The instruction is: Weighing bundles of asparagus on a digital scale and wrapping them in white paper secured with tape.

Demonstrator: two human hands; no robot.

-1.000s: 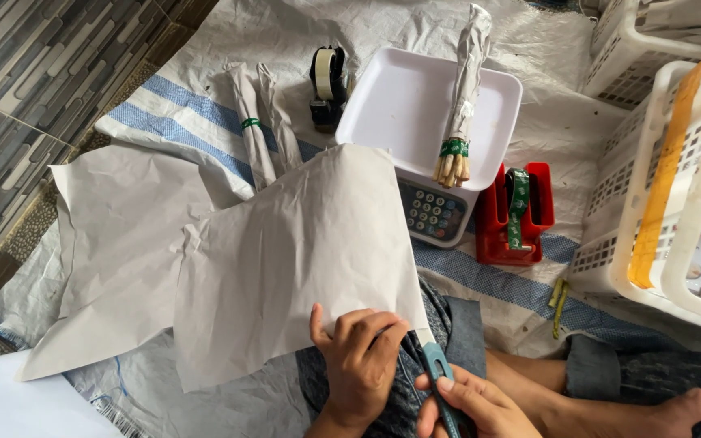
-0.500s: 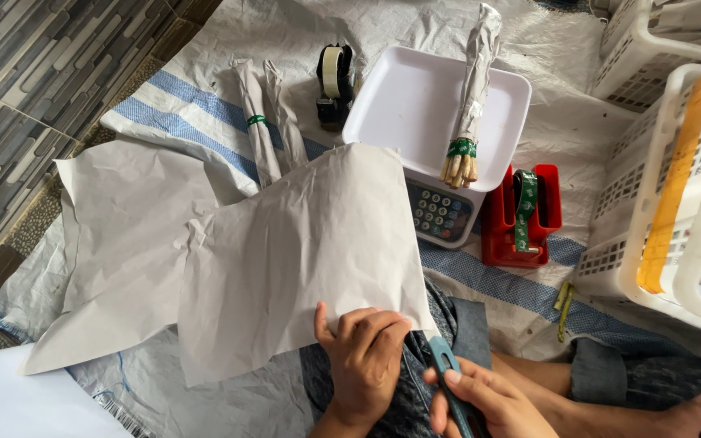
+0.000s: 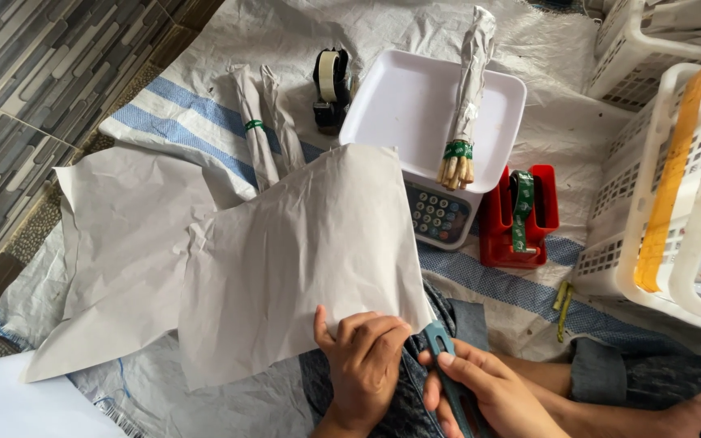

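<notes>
- Left hand (image 3: 364, 357) lies flat, fingers curled over the near edge of the grey paper sheet (image 3: 302, 259), pinning it against the lap.
- The sheet fans away from the fingers, up and to the left, over a second paper sheet (image 3: 131, 243) on the floor.
- Right hand (image 3: 488, 389), just right of the left, is clenched on a teal-handled tool (image 3: 446, 373); its long axis runs toward the sheet's near right corner, tip touching or just beside it.
- Open room lies left; the scale (image 3: 436, 122) and red tape dispenser (image 3: 519, 215) stand ahead on the right, the white baskets (image 3: 675, 211) far right.

Woven mat (image 3: 204, 105) under paper sheets (image 3: 131, 243), perhaps scale (image 3: 436, 122)
</notes>
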